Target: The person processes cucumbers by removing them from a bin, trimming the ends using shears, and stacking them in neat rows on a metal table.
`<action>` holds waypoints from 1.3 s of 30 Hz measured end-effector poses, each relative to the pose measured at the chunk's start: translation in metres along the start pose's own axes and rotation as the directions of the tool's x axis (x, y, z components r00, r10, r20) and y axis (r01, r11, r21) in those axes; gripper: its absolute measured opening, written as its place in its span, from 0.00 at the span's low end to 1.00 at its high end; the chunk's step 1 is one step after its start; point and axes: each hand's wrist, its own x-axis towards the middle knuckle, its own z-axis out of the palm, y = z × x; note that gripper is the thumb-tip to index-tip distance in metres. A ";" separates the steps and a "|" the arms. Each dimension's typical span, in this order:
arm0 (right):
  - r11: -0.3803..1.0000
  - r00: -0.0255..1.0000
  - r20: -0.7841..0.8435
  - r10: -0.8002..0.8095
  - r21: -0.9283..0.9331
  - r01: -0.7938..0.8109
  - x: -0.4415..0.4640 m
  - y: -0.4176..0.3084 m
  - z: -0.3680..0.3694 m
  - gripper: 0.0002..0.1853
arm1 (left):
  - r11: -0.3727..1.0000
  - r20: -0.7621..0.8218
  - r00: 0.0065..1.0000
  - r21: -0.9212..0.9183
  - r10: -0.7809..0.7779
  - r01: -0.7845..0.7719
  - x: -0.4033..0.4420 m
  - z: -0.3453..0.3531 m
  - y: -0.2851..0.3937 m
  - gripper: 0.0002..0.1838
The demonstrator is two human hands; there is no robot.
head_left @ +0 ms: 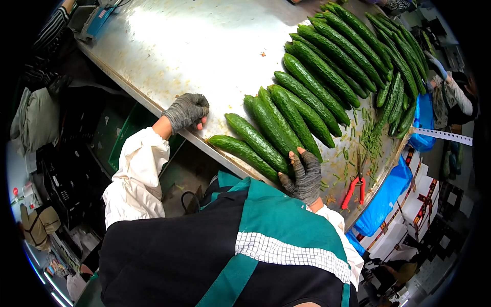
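My left hand (188,113), in a grey fingerless glove, is above the table's near edge, left of the cucumbers. Its fingers are curled in, and nothing shows in them. My right hand (305,176), gloved the same way, has its thumb and fingers spread against the near ends of the closest cucumbers. One cucumber (249,155) lies nearest the edge, with another cucumber (260,142) beside it. A long row of dark green cucumbers (319,66) runs to the far right, lying side by side. Red-handled snips (354,192) rest right of my right hand.
The metal table (169,56) has a raised rim along my side. Green trimmings (372,140) are scattered near the snips. More cucumbers (401,48) are piled at the far right. Blue plastic (386,197) and white boxes (417,197) stand beyond the right edge. Another person's sleeve (460,97) shows there.
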 end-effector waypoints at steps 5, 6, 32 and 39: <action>1.000 1.000 -0.014 -0.001 -0.013 0.001 -0.004 -0.001 0.002 0.30 | 0.994 0.128 0.991 0.096 0.036 -0.049 -0.009 -0.005 -0.028 0.06; 0.998 0.998 0.008 -0.055 -0.029 0.055 0.000 -0.003 -0.002 0.30 | 0.992 0.122 0.990 0.096 0.068 -0.080 -0.012 -0.002 -0.031 0.06; 0.993 0.998 0.052 -0.045 -0.103 0.050 -0.023 -0.006 0.008 0.35 | 0.682 0.423 0.906 0.664 -0.006 -0.306 0.010 0.002 -0.004 0.12; 0.992 1.000 -0.006 -0.023 -0.126 0.022 -0.023 -0.009 0.013 0.36 | 0.899 0.245 0.954 0.436 -0.171 0.049 -0.006 0.003 -0.004 0.08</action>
